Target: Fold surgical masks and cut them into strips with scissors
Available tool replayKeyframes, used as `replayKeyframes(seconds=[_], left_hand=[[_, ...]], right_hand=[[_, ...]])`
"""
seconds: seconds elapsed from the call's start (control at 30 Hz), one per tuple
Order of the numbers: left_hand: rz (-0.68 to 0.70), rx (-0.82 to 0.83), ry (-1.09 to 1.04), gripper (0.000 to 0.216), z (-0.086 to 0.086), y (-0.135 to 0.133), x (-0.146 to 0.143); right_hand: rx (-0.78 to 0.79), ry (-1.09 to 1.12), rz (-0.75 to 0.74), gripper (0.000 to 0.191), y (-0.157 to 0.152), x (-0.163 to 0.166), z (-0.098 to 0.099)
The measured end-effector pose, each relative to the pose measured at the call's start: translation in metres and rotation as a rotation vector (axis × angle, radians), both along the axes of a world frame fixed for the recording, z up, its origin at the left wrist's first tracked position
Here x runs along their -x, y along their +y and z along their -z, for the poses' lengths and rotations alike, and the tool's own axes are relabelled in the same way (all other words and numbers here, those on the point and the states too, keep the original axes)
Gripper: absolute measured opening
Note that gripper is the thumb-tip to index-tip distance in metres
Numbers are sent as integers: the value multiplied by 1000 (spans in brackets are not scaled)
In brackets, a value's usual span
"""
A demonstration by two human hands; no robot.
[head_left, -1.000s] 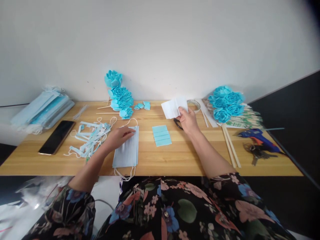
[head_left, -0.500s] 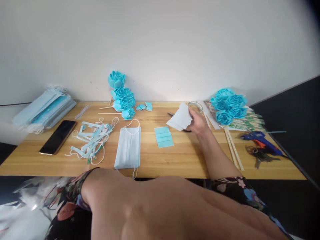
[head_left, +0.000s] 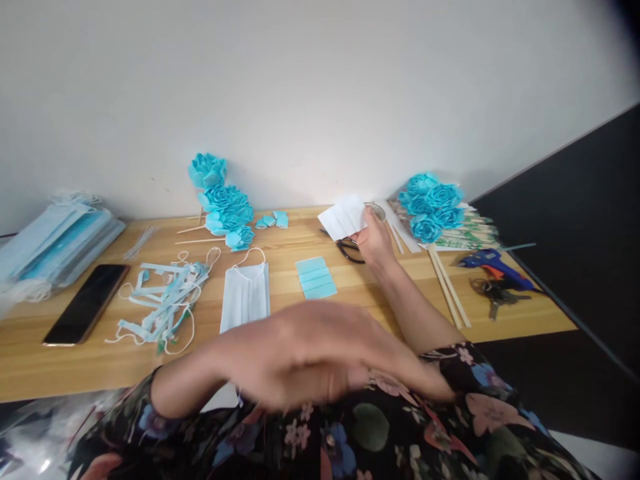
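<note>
My right hand (head_left: pixel 373 237) grips a white pleated piece of mask material (head_left: pixel 345 217) between thumb and fingers, above the back of the table. Behind and below it lie black-handled scissors (head_left: pixel 350 252), partly covered, and a roll of tape (head_left: pixel 376 212). Close to the camera, my left hand (head_left: pixel 300 347) is blurred; one finger stretches to the right, the others bend, and nothing shows in it. It covers the lower part of a face mask (head_left: pixel 246 293). Between the hands, on the table, is a blue pleated square (head_left: pixel 317 277).
At left are stacked masks (head_left: pixel 60 240), a phone (head_left: pixel 86 303) and cut strips with ear loops (head_left: pixel 167 300). Blue flowers on sticks (head_left: pixel 227 207) lie by the wall, near small blue pieces (head_left: pixel 273 219). At right are more flowers (head_left: pixel 435 207), chopsticks (head_left: pixel 447 287), a glue gun (head_left: pixel 495 263) and keys (head_left: pixel 495 293).
My left hand has swung from across the bottom of the view to in front of the mask, a finger now showing. My right hand turned the white piece slightly; the view shifted, uncovering more of the scissors.
</note>
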State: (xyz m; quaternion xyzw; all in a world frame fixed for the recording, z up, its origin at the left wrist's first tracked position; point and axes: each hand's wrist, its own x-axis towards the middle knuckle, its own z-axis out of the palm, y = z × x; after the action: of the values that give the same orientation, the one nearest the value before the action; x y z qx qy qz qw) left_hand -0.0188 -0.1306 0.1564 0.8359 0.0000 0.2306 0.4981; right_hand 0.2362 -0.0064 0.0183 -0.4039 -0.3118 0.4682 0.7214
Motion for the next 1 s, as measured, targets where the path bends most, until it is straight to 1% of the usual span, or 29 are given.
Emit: replayKeyframes(seconds=[0.03, 0.1, 0.13, 0.17, 0.2, 0.23, 0.27, 0.3, 0.33, 0.37, 0.4, 0.47, 0.53, 0.57, 0.67, 0.73, 0.8, 0.87, 0.93, 1.0], left_hand=[[-69, 91, 27, 33, 12, 18, -9], [-401, 182, -30, 23, 44, 54, -19], [-596, 216, -63, 20, 61, 71, -22], [-772, 256, -97, 22, 79, 86, -22], [-894, 295, -114, 32, 95, 99, -22], [-966, 335, -122, 47, 109, 110, -22], [-992, 374, -115, 61, 121, 117, -22], [-987, 416, -114, 74, 131, 122, -22], [-959, 463, -116, 83, 138, 124, -23], [-915, 510, -115, 86, 143, 124, -24], [-869, 553, -107, 84, 147, 123, -26], [-808, 614, -58, 65, 151, 117, -28], [-813, 635, -5, 48, 153, 112, -27], [-829, 639, 4, 45, 154, 110, -27], [-873, 647, -57, 45, 154, 107, -26], [-899, 667, -127, 45, 154, 106, -26], [-928, 725, -216, 43, 153, 105, -28], [-940, 816, -328, 44, 151, 105, -28], [-926, 907, -444, 44, 148, 107, -27], [-911, 982, -528, 42, 145, 110, -23]], right_hand=[[10, -12, -10, 37, -1, 2, 0], [50, -29, -34, 42, -3, 6, 0], [65, -39, -59, 45, -4, 8, 0], [65, -53, -92, 47, -5, 11, 0], [53, -69, -135, 49, -8, 14, 0], [37, -87, -180, 50, -10, 17, 0], [26, -105, -224, 51, -13, 20, 1], [24, -124, -265, 51, -16, 23, 1], [29, -148, -299, 50, -19, 25, 2], [40, -180, -327, 50, -21, 27, 3], [52, -219, -345, 50, -23, 27, 4], [67, -289, -336, 51, -24, 27, 6], [69, -323, -280, 52, -23, 25, 8], [65, -320, -242, 51, -22, 23, 8], [47, -281, -161, 48, -20, 21, 8], [51, -270, -153, 48, -19, 21, 7], [68, -285, -170, 48, -20, 22, 4], [86, -312, -186, 45, -21, 25, 2], [91, -338, -212, 43, -24, 27, -1], [81, -355, -274, 44, -27, 29, -4]])
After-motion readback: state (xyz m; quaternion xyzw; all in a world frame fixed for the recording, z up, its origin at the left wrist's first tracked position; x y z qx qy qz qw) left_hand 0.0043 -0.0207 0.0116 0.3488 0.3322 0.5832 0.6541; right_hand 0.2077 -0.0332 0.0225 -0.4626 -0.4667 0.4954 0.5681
